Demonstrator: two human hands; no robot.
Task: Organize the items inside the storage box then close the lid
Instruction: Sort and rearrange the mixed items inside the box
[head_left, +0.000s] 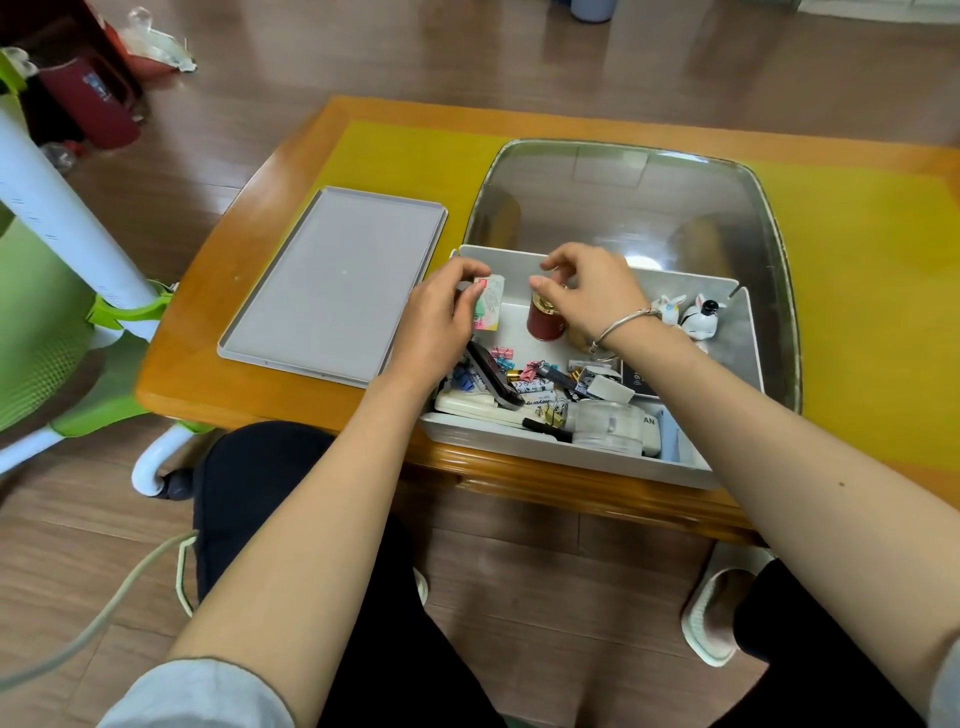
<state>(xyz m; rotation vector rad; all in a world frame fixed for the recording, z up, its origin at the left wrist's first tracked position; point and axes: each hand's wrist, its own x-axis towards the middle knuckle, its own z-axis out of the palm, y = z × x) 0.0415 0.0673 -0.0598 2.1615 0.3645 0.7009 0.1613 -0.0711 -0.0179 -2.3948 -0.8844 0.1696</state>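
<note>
An open white storage box (566, 451) sits on the table's near edge, full of small items: binder clips (531, 370), batteries, a dark phone-like device (493, 378), a clear jar (609, 425) and two small rabbit figures (685, 312). Its grey lid (332, 283) lies flat on the table to the left. My left hand (441, 317) holds a small pastel card pack (488, 307) upright at the box's far left corner. My right hand (592, 291) pinches the gold top of a dark red cylinder (545, 321) standing in the box.
A large steel tray (623, 182) lies under and behind the box on a yellow mat (857, 260). A green and white chair (57, 312) stands left of the wooden table (208, 338). My knees and a slipper (714, 618) are below the table edge.
</note>
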